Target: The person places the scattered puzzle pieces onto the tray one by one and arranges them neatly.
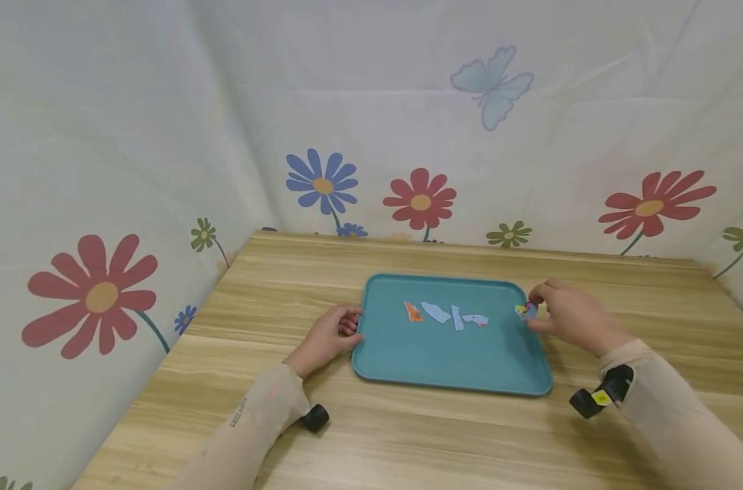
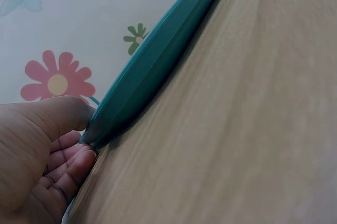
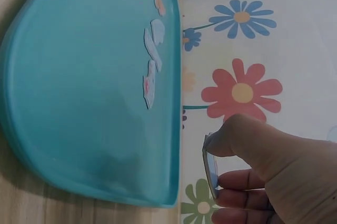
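A teal tray (image 1: 445, 364) lies on the table. My left hand (image 1: 328, 338) holds its left rim, thumb and curled fingers at the edge in the left wrist view. Above the tray's right side, my right hand (image 1: 570, 316) pinches a small colourful cut-out piece (image 1: 531, 310) between thumb and fingers. In the right wrist view this piece (image 3: 211, 169) is seen nearly edge-on. Several irregular flat pieces form a row on the tray: an orange one (image 1: 414, 312), a wide pale blue one (image 1: 435, 313), a narrow pale one (image 1: 457, 318) and a pale one with pink marks (image 1: 475, 320).
The wood-grain table (image 1: 408, 435) extends around the tray. Behind it hangs a pale cloth (image 1: 371, 102) printed with flowers and a butterfly. Black devices (image 1: 315, 418) are strapped at both wrists.
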Demonstrator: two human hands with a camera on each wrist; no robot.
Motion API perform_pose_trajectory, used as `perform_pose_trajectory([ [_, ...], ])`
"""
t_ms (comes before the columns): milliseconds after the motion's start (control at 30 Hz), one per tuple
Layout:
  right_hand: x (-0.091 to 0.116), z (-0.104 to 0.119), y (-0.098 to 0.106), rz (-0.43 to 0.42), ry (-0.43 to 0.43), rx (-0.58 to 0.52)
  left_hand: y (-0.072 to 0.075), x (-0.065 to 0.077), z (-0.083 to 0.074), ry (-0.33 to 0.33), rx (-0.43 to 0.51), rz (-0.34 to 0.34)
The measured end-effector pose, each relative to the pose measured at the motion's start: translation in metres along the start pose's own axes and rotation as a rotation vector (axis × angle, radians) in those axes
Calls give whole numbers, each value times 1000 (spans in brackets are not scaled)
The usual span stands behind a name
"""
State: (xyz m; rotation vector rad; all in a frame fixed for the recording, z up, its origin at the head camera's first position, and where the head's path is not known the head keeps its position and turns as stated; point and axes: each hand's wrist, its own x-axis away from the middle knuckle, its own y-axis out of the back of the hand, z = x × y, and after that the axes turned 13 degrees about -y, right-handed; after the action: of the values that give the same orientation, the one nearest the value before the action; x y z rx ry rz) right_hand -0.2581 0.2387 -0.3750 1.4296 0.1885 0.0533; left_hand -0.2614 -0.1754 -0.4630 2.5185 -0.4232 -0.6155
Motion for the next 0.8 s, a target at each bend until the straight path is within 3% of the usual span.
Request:
perform_pose_trajectory([
  [800,-10,9,-27,-11,146,-25,0,0,-4,8,6,0],
])
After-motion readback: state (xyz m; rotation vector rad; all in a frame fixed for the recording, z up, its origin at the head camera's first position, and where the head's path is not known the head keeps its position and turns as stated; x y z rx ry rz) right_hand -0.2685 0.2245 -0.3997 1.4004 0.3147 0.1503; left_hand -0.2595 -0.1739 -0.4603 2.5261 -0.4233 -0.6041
